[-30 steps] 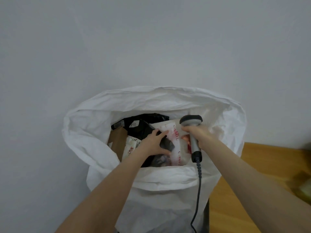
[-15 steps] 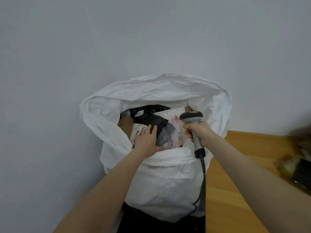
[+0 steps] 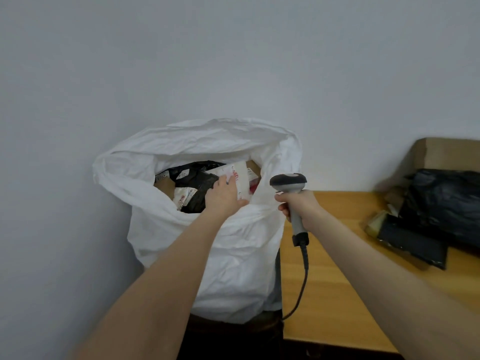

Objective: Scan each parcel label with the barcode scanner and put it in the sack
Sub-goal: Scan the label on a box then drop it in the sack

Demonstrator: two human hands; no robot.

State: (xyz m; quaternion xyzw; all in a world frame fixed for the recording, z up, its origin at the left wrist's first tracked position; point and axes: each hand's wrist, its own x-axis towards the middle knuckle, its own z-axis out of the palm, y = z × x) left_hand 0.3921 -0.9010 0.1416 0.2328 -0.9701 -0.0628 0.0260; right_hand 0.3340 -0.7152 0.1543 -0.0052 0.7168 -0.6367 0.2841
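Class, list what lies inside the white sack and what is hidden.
Inside the white sack: black parcels, a white parcel with red print, a white packet and brown cardboard. The left hand covers part; anything deeper is hidden.

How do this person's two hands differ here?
The left hand lies flat on the heaped parcels inside the crumpled white sack. The right hand is outside it, curled round the grey handheld barcode scanner. Both are bare.

Little legible from here. Two small white stickers on black parcel in sack: I make out digits like "202", blurred. White parcel beside it: red lettering, first letter "C", rest unclear.
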